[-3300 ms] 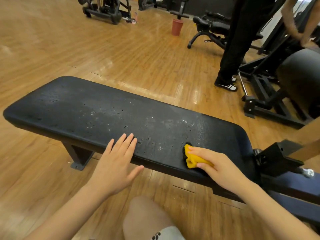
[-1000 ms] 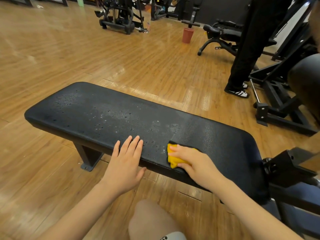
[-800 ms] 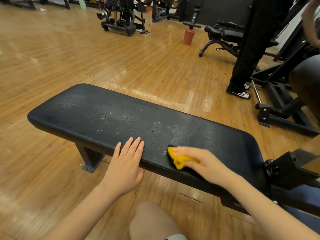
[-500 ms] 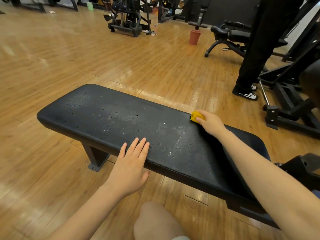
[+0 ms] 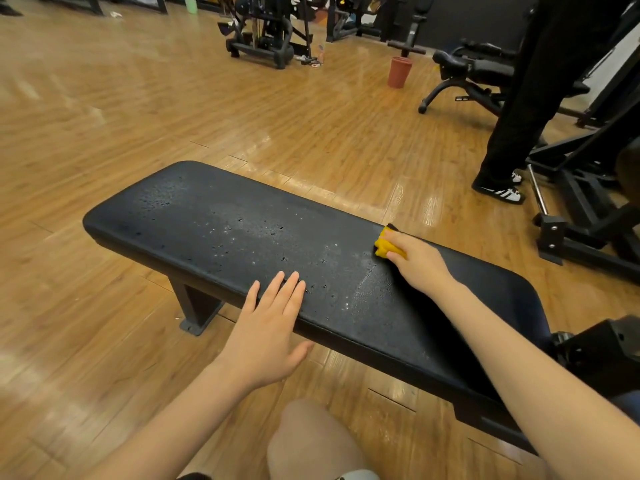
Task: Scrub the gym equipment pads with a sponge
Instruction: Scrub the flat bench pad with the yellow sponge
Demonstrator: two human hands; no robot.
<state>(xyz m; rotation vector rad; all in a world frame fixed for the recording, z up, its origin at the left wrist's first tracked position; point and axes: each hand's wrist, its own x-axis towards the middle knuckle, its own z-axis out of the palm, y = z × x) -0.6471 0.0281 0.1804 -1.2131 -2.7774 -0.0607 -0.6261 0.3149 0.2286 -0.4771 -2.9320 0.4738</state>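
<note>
right hand (image 5: 417, 259) grips sponge (image 5: 385, 244), moved from bench pad (image 5: 221, 233) near edge to far edge | left hand (image 5: 268, 323) flat, fingers straight, bracing near edge | droplets left end unscrubbed

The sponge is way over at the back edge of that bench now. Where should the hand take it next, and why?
Probably a pull back toward the near edge, shifted slightly left. The right hand holds the yellow sponge at the bench pad's far edge, and the droplets speckling the pad lie to its left, while the left hand rests flat on the near edge.
</note>
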